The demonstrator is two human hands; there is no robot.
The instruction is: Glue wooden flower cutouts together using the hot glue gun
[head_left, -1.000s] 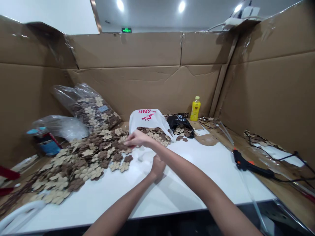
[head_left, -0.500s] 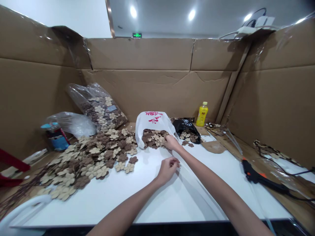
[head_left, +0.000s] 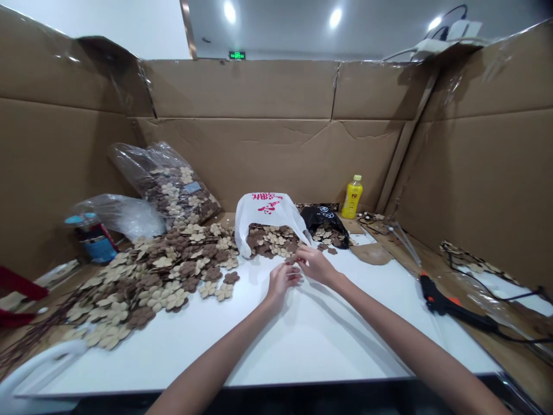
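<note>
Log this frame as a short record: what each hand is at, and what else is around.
Left hand: raised over the white tabletop, nothing clearly held.
Right hand: fingers at the edge of the wooden flower cutouts; a held piece cannot be told.
Things: cutouts spill from a white plastic bag.
Rest: hot glue gun, yellow bottle, black plastic bag.

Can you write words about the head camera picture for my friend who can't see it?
A person's bare left hand and right hand reach toward flat brown and tan flower-shaped wooden cutouts heaped at the mouth of a white plastic bag on a smooth white table. Tall brown cardboard walls stand behind.
</note>
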